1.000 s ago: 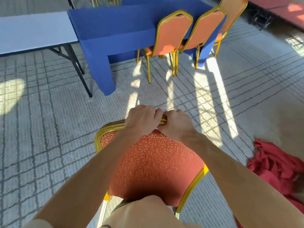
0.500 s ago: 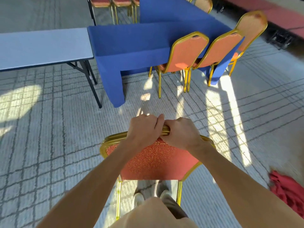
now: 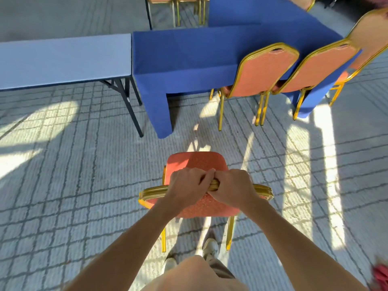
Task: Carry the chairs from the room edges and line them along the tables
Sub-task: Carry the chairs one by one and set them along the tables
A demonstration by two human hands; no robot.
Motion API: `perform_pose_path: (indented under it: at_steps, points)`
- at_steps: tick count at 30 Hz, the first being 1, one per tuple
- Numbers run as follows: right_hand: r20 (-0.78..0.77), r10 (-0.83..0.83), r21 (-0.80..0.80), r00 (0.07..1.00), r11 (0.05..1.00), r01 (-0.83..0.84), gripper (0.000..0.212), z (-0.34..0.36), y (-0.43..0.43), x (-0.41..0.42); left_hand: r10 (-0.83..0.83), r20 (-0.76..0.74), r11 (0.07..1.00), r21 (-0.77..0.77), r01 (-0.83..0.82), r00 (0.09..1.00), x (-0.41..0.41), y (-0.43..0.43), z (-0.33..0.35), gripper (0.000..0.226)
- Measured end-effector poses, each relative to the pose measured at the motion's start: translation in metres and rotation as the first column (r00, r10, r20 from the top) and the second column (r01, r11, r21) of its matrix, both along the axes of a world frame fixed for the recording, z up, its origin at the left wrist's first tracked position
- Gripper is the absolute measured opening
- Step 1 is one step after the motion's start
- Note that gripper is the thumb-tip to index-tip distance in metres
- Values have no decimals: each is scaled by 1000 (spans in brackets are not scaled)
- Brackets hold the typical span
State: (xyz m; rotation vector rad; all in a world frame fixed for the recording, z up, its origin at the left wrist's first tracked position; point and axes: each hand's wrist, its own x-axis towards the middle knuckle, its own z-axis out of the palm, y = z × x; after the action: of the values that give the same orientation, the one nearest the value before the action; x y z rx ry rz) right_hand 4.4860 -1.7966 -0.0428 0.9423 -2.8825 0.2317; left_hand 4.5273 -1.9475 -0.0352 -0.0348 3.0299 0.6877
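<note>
At the upper left of the frame the bare grey worktop runs along on folding legs, and butted against its right end is the blue-draped worktop.

Lower centre, my left hand is curled tight over the gold top rail of the chair I'm carrying; its red seat points ahead toward the blue cloth and it sits well short of it, over the carpet. My right hand clamps the same rail just beside the left, knuckles almost touching.

I judge the frame to be stiff metal tube, moderate in weight, and smooth enough to twist in a sweaty palm. The padded back is soft and gives no purchase, so the rail is the place to hold. With both fists at the middle the chair may swing sideways; a wider hold would steady it.

At upper right two placed chairs already stand tucked against the blue worktop, with an open stretch to their left.
</note>
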Motion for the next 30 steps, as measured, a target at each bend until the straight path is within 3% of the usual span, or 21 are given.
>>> perform_pose_path:
  at_steps: [4, 7, 8, 12, 15, 21, 25, 30]
  points:
    - [76, 14, -148, 997, 989, -2, 22, 3, -14, -46, 162, -90, 987, 2, -163, 983, -38, -6, 5, 50]
    - [126, 97, -202, 987, 977, -70, 20, 13, -27, -76, 148, -86, 936, 335, -112, 985, -61, -15, 8, 50]
    - [135, 122, -211, 983, 973, -92, 20, 15, -28, -86, 160, -72, 925, 359, -124, 984, -69, -17, 10, 51]
    - [178, 137, -152, 974, 982, -110, 36, 18, -30, -125, 226, -80, 974, 15, -226, 971, -108, -24, 17, 55]
    - [191, 139, -147, 972, 983, -112, 42, 22, -39, -153, 216, -115, 976, 18, -216, 970, -136, -33, 19, 54]
    - [214, 161, -129, 963, 982, -136, 33, 31, -64, -222, 172, -229, 982, -43, -186, 958, -201, -57, 19, 50]
    - [239, 145, -155, 960, 982, -110, 34, 35, -81, -287, 165, -205, 956, -206, -207, 965, -270, -74, 19, 58]
    - [231, 112, -109, 966, 990, -89, 33, 35, -105, -380, 264, -189, 956, -79, -283, 946, -363, -91, 28, 49]
